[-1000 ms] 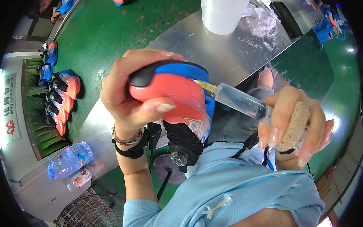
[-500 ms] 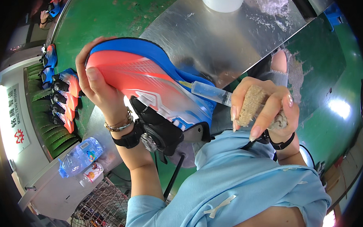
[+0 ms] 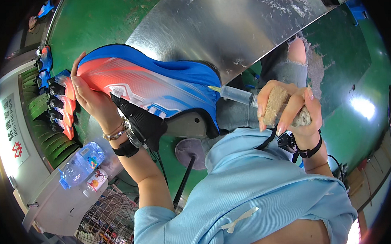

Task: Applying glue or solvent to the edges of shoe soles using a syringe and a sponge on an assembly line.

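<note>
My left hand [image 3: 91, 100] grips the toe end of a sports shoe [image 3: 155, 82], coral fading to white and blue, with a blue sole and black collar. The shoe lies on its side in the air, sole edge up, its heel toward my right hand. In my right hand [image 3: 296, 105] is a clear syringe [image 3: 236, 95] with a yellowish tip, which meets or nearly meets the sole edge at the heel. Between those same fingers sits a tan, rough-faced block [image 3: 275, 107]. A crumpled whitish piece [image 3: 304, 117], perhaps cloth, is tucked in that palm.
Beyond the shoe stands a metal-topped table [image 3: 179, 32] with whitish residue at its far right. Several similar shoes [image 3: 62, 103] line a green slatted rack on the left. A clear bottle [image 3: 83, 164] lies on a ledge above a wire basket [image 3: 106, 215].
The shoe has shifted left and tilted, bringing its heel side further round. The syringe tip has moved along the sole edge toward the heel. Both hands keep their hold.
</note>
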Available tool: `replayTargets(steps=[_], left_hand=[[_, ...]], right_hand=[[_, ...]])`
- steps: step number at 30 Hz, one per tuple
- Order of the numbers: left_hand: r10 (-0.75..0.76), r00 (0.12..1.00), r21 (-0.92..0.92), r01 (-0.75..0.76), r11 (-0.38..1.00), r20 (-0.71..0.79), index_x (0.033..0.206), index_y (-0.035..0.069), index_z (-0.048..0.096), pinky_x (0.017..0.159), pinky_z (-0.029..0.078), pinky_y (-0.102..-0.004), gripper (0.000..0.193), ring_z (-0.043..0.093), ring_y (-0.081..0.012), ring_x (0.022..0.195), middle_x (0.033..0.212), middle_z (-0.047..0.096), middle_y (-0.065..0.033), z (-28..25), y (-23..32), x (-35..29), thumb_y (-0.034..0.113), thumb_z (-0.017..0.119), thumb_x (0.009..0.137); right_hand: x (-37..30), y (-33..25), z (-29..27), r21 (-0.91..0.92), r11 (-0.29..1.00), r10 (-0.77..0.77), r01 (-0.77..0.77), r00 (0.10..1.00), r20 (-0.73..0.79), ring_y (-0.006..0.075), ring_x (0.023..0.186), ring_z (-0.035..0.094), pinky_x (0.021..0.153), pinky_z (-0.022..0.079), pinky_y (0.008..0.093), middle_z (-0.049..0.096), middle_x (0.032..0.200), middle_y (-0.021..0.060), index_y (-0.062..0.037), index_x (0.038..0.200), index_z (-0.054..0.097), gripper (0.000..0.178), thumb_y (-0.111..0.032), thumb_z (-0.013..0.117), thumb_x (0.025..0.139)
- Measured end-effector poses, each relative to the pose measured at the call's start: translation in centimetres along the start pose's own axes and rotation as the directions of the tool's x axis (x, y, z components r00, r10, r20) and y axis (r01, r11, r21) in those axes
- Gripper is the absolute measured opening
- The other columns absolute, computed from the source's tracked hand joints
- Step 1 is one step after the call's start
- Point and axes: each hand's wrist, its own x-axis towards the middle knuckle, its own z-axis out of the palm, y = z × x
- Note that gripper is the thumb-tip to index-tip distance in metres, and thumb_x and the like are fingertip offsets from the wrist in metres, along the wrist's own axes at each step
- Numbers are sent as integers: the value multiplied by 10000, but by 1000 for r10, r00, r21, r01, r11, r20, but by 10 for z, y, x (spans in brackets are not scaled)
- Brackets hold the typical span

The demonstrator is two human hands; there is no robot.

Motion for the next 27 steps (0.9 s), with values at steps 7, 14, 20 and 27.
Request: replayTargets(steps=[7,14,20,27], left_hand=[[-219,964,-124,201,972,-149,1060,-35,537,689,474,-240,454,582,-130,772,878,599,-84,-7,-21,-13,370,363,949],[-452,883,-247,414,876,-124,890,3,582,529,429,-192,323,543,-65,629,761,579,-10,-35,-42,-52,303,469,925],[-639,746,-129,626,769,-187,894,7,575,558,456,-185,266,552,-62,638,779,590,-21,-72,-15,-124,254,482,922],[-799,549,-320,824,467,246,1079,-70,501,697,540,-278,287,625,-155,822,965,606,-110,-61,19,-187,138,535,884]], right_hand=[[3,5,-1,-87,994,-68,68,998,7,279,588,570,553,489,337,512,869,277,-27,600,573,667,-355,103,942],[18,20,11,-193,977,-103,95,994,-28,259,627,557,632,469,337,506,940,312,7,602,507,638,-315,76,944],[23,30,15,-92,987,-137,129,987,-83,249,704,566,690,478,328,563,854,251,55,585,536,642,-270,130,961],[16,34,20,-122,990,-93,74,983,-158,263,614,554,546,423,294,513,958,324,-9,592,459,590,-305,93,947]])
